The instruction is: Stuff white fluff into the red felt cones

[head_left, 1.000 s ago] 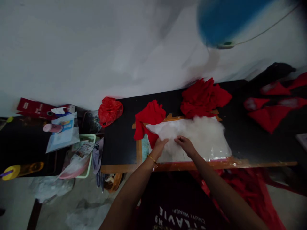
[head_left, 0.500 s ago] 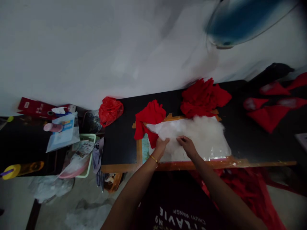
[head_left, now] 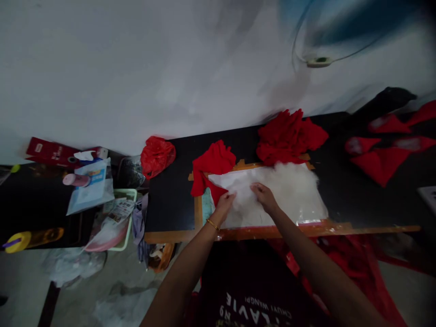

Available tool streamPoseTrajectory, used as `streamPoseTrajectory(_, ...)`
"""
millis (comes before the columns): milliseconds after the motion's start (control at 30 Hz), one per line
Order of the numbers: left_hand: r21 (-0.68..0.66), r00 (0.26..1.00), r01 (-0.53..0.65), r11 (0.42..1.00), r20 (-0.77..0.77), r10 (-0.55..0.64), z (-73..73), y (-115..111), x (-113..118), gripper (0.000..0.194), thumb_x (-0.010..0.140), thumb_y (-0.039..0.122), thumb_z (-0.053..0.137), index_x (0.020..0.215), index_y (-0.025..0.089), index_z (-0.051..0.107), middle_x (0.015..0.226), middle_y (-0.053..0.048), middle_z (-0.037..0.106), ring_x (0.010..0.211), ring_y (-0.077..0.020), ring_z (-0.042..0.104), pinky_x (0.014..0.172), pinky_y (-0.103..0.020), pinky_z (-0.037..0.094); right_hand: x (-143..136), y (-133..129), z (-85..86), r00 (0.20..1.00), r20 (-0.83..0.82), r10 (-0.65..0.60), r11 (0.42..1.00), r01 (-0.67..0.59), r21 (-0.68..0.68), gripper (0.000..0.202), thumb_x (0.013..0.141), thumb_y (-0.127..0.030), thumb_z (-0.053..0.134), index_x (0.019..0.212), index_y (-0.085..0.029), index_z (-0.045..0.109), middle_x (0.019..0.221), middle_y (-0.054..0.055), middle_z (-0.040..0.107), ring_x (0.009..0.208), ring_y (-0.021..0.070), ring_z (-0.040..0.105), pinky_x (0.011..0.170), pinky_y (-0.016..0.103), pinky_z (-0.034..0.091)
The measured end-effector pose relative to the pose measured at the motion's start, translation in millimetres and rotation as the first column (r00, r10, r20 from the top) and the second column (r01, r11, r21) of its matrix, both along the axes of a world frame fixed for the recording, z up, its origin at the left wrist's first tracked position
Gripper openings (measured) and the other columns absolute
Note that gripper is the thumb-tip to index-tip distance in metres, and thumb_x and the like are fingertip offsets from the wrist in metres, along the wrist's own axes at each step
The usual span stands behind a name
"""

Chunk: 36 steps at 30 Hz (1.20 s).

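My left hand (head_left: 225, 203) is closed at the tip of a red cloth piece (head_left: 215, 160), whose lower flap stretches to its fingers. Whether a tuft of fibre is also in that hand is hidden. Just to the right, my right hand (head_left: 265, 197) is pinched at the left edge of a pile of white fluffy stuffing (head_left: 293, 188), with some fibre seemingly at its fingertips. Both hands are over a white sheet (head_left: 238, 180) taped to the black table, a small gap between them.
A heap of red cloth (head_left: 289, 138) lies behind the stuffing. Left of it is a red plastic bag (head_left: 157, 156); several red pieces (head_left: 383, 165) lie at the right. Brown tape (head_left: 173, 236) lines the black table's (head_left: 170, 200) front edge. A green-rimmed basket (head_left: 128, 227) stands left.
My left hand has shifted slightly left and down, my right hand slightly left and up. Fluff that lay between and behind the hands has thinned, baring more of the white sheet.
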<state>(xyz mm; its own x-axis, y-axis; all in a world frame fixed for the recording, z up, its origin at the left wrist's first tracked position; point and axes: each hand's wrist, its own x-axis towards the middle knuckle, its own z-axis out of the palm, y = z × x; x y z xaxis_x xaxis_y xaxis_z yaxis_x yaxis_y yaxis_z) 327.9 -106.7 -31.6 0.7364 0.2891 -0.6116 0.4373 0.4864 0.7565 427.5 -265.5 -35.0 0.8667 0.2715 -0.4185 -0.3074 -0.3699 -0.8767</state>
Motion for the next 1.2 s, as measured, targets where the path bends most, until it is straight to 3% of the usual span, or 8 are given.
streamPoseTrajectory(167,0.052,0.999,-0.041,0.998,0.023,0.040,0.8,10,-2,0.053,0.064,0.038,0.086,0.109,0.015,0.071,0.083,0.000,0.064,0.073,-0.0122,0.053,0.069,-0.024,0.043,0,2,4.8,0.999,-0.051,-0.001,1.000,0.002,0.023,0.047,0.076,-0.061,0.062,0.103,-0.023,0.066,0.087,0.002,0.067,0.070,0.0185,0.056,0.051,0.027,0.043)
streamPoseTrajectory(267,0.122,0.997,-0.006,0.993,0.071,-0.003,6.0,10,2,0.065,0.066,0.031,0.086,0.126,0.020,0.065,0.090,-0.001,0.064,0.079,-0.0129,0.054,0.073,-0.024,0.043,3,11,5.2,0.998,-0.019,0.052,0.995,-0.050,0.089,0.049,0.075,-0.062,0.065,0.106,-0.024,0.067,0.095,0.003,0.069,0.081,0.0201,0.060,0.064,0.030,0.049)
streamPoseTrajectory(433,0.208,0.992,0.091,0.974,0.069,-0.108,10.1,8,15,0.038,0.073,0.032,0.080,0.107,0.015,0.073,0.079,-0.001,0.064,0.071,-0.0131,0.054,0.069,-0.025,0.043,5,25,-0.1,0.978,0.019,0.209,0.965,-0.209,0.157,0.040,0.070,-0.058,0.071,0.086,-0.021,0.070,0.087,0.004,0.071,0.084,0.0212,0.063,0.086,0.036,0.049)
streamPoseTrajectory(633,0.277,0.997,0.067,0.959,0.030,-0.078,-0.7,13,24,0.009,0.073,0.023,0.075,0.077,0.015,0.074,0.068,0.000,0.066,0.064,-0.0135,0.054,0.067,-0.026,0.045,4,19,-9.9,0.986,0.061,0.155,0.984,-0.160,0.083,0.039,0.069,-0.059,0.071,0.082,-0.023,0.068,0.081,0.003,0.070,0.080,0.0213,0.061,0.082,0.036,0.050)
streamPoseTrajectory(833,0.306,0.999,0.021,0.952,0.023,-0.029,-7.1,20,21,0.009,0.076,0.020,0.070,0.081,0.015,0.075,0.078,-0.003,0.071,0.071,-0.0152,0.059,0.075,-0.029,0.048,6,8,-9.8,0.992,0.044,0.118,0.991,-0.121,0.066,0.040,0.073,-0.059,0.068,0.090,-0.023,0.068,0.088,0.004,0.071,0.081,0.0217,0.061,0.083,0.038,0.050)
streamPoseTrajectory(1000,0.299,1.000,-0.004,0.954,0.019,-0.001,-7.0,16,25,0.010,0.077,0.023,0.071,0.081,0.015,0.074,0.072,-0.001,0.066,0.066,-0.0136,0.055,0.070,-0.027,0.047,0,14,4.1,0.925,-0.138,0.353,0.927,-0.325,0.189,0.071,0.058,-0.044,0.086,0.123,-0.024,0.063,0.106,0.004,0.073,0.089,0.0224,0.066,0.085,0.039,0.054)
streamPoseTrajectory(1100,0.278,0.999,-0.014,0.960,0.032,0.005,-4.0,13,26,0.015,0.078,0.025,0.071,0.088,0.015,0.073,0.078,-0.002,0.068,0.074,-0.0142,0.058,0.072,-0.025,0.048,-3,18,8.0,0.883,-0.188,0.430,0.893,-0.383,0.238,0.059,0.056,-0.039,0.088,0.110,-0.022,0.070,0.106,0.003,0.075,0.096,0.0253,0.066,0.092,0.042,0.053)
streamPoseTrajectory(1200,0.214,1.000,-0.006,0.977,0.012,0.003,-0.6,15,20,0.031,0.077,0.029,0.075,0.105,0.016,0.071,0.086,-0.003,0.069,0.076,-0.0135,0.060,0.071,-0.024,0.048,-4,18,8.0,0.909,-0.231,0.348,0.923,-0.289,0.254,0.046,0.062,-0.042,0.083,0.101,-0.021,0.072,0.101,0.004,0.076,0.095,0.0262,0.068,0.089,0.041,0.054)
